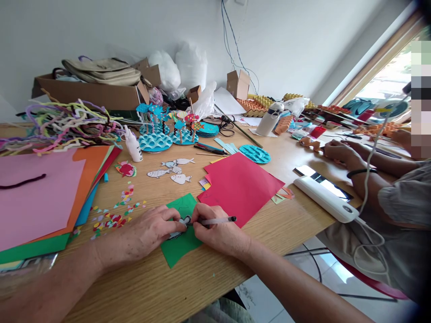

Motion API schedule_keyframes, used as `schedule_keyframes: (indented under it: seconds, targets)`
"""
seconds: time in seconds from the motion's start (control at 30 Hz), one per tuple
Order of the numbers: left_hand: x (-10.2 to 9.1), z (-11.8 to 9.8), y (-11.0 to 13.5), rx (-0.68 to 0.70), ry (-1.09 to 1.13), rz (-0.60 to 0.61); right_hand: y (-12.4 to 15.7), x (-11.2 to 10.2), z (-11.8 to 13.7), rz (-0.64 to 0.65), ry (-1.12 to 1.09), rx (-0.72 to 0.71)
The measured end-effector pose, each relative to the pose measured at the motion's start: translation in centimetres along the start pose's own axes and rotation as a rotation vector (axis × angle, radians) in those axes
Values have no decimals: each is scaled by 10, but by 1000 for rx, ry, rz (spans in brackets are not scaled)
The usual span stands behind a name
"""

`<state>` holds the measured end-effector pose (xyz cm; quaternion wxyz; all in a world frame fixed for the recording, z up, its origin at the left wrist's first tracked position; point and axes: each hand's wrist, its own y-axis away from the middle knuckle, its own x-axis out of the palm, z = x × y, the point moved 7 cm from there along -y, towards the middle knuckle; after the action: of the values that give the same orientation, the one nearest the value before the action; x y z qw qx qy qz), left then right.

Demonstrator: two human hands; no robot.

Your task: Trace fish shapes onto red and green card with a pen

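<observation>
My right hand (218,229) grips a clear-barrelled pen (217,220), its tip at the edge of a white paper fish cutout (184,221). The cutout lies on a small piece of green paper (180,255), with dark lines along its outline. Fingers of my left hand (148,229) are spread over the cutout and press it flat, covering part of it. Beyond my hands lie several white fish cutouts (181,178) with drawn lines. A big red sheet (244,184) rests just past my right hand. Near the glue bottle (134,144) is a decorated red fish (126,168).
Stacked coloured sheets (40,197) and paper confetti (112,220) lie at left, below a heap of pipe cleaners (74,119). Blue wavy paper models (155,141) stand farther back. At right are a white power device (325,197), a phone (323,181) and another person's hands (341,152).
</observation>
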<state>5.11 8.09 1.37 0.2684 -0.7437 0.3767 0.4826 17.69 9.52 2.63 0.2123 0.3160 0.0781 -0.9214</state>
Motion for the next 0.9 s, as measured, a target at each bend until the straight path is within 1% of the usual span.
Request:
schedule_keyframes:
  seconds: [0.13, 0.27, 0.37, 0.5, 0.9]
  targets:
    - [-1, -2, 1, -10, -22, -5, 0, 0, 0, 3, 3, 5]
    - [-1, -4, 0, 21, 8, -10, -2, -1, -1, 9, -1, 16]
    - [-3, -5, 0, 46, 40, -30, -5, -1, -2, 28, -36, 33]
    - [-3, -6, -2, 49, 40, -26, -8, -1, -4, 43, -77, 62]
    - [0, -1, 1, 59, 73, -48, -6, -3, -7, -7, -84, 62]
